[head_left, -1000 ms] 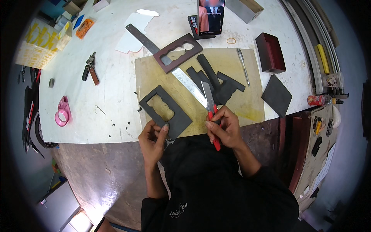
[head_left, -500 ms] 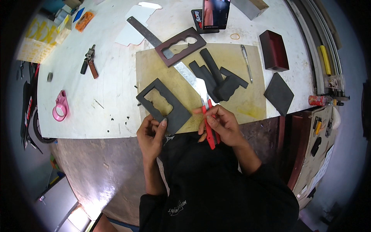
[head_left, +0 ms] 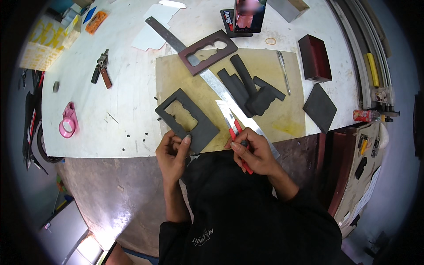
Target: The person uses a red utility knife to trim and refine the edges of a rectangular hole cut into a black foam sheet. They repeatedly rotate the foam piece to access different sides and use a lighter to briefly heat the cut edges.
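My left hand [head_left: 172, 150] pinches the near corner of a dark grey foam block [head_left: 201, 134], thumb on top. A wavy-edged opening is cut through that block, which lies at the front edge of a yellowish cutting mat [head_left: 282, 117]. In my right hand [head_left: 252, 151] is a red utility knife [head_left: 234, 128], its blade pointing away from me, just right of the foam. A long steel ruler [head_left: 218, 88] runs diagonally across the mat, passing beneath a maroon frame [head_left: 194, 67] with a similar wavy cutout. Several dark foam offcuts [head_left: 236, 88] lie right of the ruler.
A pen [head_left: 284, 73], a maroon box [head_left: 314, 57] and a dark square piece [head_left: 319, 108] sit on the right. At the back stands a phone [head_left: 249, 17] on a stand. Keys [head_left: 102, 70] and a pink tape dispenser [head_left: 68, 123] lie left on the white table [head_left: 132, 97].
The utility knife has turned in my right hand, its blade tip swinging left toward the foam and away from the offcuts. My left hand and the foam block stay nearly still.
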Tool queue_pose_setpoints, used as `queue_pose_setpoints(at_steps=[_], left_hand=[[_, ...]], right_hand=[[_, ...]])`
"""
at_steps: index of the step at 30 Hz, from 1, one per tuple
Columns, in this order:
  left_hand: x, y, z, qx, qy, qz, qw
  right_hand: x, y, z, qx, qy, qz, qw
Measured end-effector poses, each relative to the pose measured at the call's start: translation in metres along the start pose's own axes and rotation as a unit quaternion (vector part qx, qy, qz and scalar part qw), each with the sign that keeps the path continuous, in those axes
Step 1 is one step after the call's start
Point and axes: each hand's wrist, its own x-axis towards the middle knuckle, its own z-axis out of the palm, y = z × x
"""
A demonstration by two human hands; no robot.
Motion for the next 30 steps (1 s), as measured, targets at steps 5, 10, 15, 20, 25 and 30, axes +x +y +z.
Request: queue_pose_setpoints(at_steps=[5, 10, 15, 20, 25, 30], left_hand=[[0.0, 0.001, 0.0, -0.005, -0.005, -0.003, 1.0], [0.0, -0.003, 0.0, 0.014, 0.004, 0.006, 1.0], [-0.001, -0.003, 0.0, 0.023, 0.014, 0.016, 1.0], [-0.001, -0.004, 0.001, 0.011, 0.011, 0.004, 1.0], [-0.001, -0.001, 0.0, 0.012, 0.001, 0.009, 1.0], [0.0, -0.003, 0.0, 0.019, 0.02, 0.007, 1.0]], right_hand=[[-0.001, -0.001, 0.004, 0.006, 0.004, -0.024, 1.0], [-0.001, -0.002, 0.002, 0.012, -0.007, -0.04, 0.999], [0.004, -0.001, -0.002, 0.049, -0.01, 0.068, 0.996], [0.008, 0.006, -0.005, 0.053, 0.037, 0.09, 0.994], [0.008, 0.006, -0.003, 0.012, 0.014, 0.06, 0.998], [0.006, 0.008, -0.002, -0.007, -0.014, 0.043, 0.999]])
